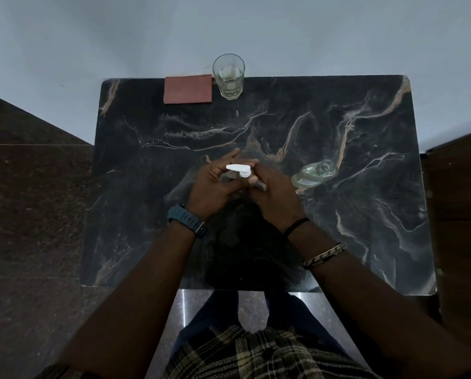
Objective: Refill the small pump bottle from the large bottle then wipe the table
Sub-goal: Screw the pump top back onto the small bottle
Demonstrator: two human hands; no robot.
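Left hand [212, 184] steadies the small bottle; right hand [269, 187] pinches its white pump [239, 169]. Twist squarely, beside the open bottle [315, 172].

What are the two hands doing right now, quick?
Left hand: fingers curled around the small pump bottle, just below its white pump head.
Right hand: also grips the small pump bottle, from the other side.
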